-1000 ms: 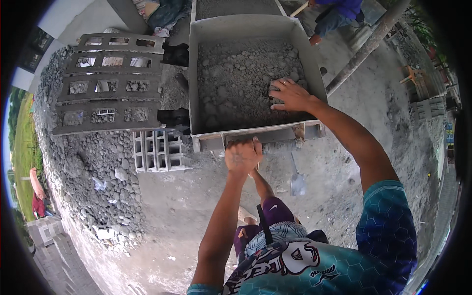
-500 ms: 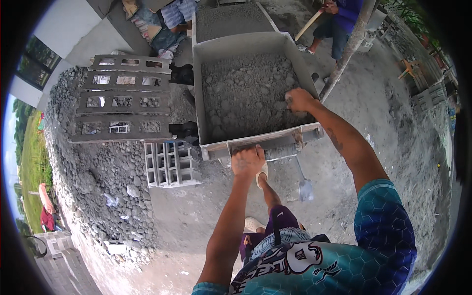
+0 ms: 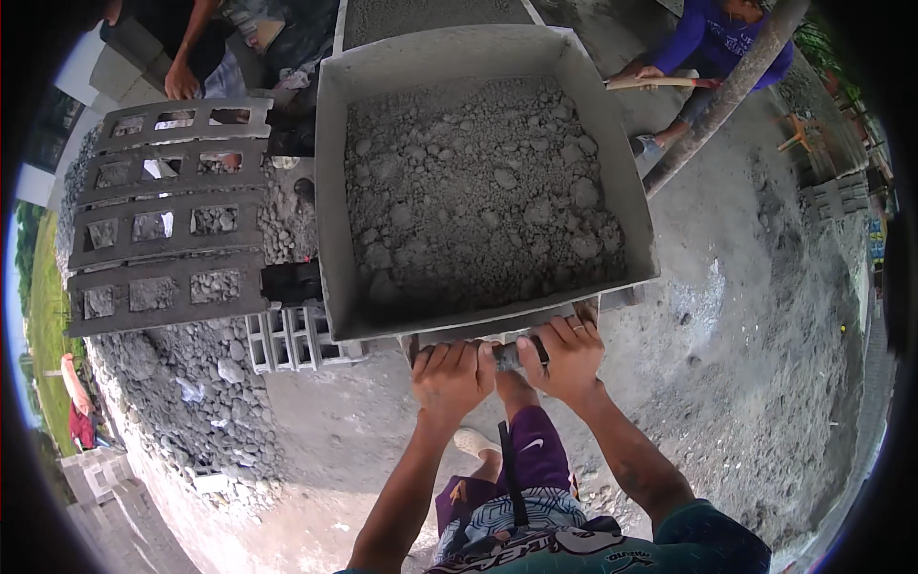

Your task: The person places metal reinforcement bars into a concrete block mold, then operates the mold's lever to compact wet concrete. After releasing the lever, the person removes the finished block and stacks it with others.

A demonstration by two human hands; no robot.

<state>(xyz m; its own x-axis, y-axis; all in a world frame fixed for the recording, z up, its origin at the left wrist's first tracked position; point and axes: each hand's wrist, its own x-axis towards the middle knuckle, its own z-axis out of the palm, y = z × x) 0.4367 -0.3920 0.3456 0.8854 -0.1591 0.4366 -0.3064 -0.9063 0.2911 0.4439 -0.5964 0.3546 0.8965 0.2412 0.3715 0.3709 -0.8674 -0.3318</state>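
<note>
A grey open box [image 3: 449,59] stands before me, holding dry, lumpy grey mix [image 3: 478,182]. Under its near edge runs a dark bar handle [image 3: 509,358]. My left hand [image 3: 451,381] is closed around the bar, left of its middle. To the right of it, my right hand [image 3: 566,359] also grips the bar, with a ring on one finger. Both thumbs point inward, a short gap of bar showing between them. The palms are hidden.
Several hollow concrete blocks [image 3: 251,225] lie in rows at left, above a gravel pile [image 3: 172,383]. A pole [image 3: 717,105] slants at upper right beside a co-worker in purple [image 3: 696,43], who holds a wooden handle. Another person's hand [image 3: 182,78] is at upper left.
My right hand has left the mix in the box and now grips the bar beside my left. The box looks larger and nearer. The co-worker at right leans lower; another person shows at upper left.
</note>
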